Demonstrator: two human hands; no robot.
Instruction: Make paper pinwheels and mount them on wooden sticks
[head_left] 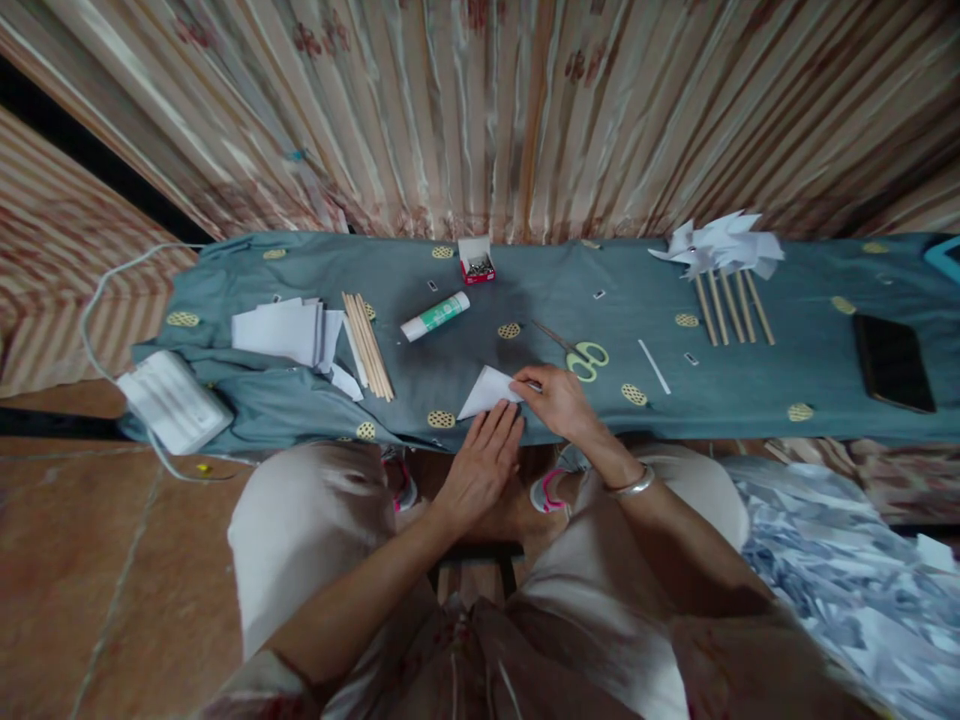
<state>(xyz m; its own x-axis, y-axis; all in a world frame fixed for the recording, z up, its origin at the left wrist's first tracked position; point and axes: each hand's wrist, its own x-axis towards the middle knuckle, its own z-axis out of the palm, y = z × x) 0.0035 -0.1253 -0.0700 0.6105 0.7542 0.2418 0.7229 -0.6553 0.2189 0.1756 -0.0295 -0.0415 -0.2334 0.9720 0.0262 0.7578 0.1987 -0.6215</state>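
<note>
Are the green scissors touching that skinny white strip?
Apart. The head view shows blue-green cloth between the green scissors and the skinny white strip, which lies off to the right of their handles.

A narrow, shiny silver-coloured bangle (636, 482) circles the right wrist (619, 464). Nearer the body than the bangle, the right sleeve (739, 660) looks dim and brownish with faint reddish marks; well to the bangle's left, the left sleeve (271, 688) is paler with reddish patterning. Loose off-white trousers (289, 545) reach from behind the bangle far to its left. Left of it too show shoes (405, 488), greyish with bright pink edging. Below left of the bangle, the shadowed top (459, 655) bears small reddish marks.
</note>
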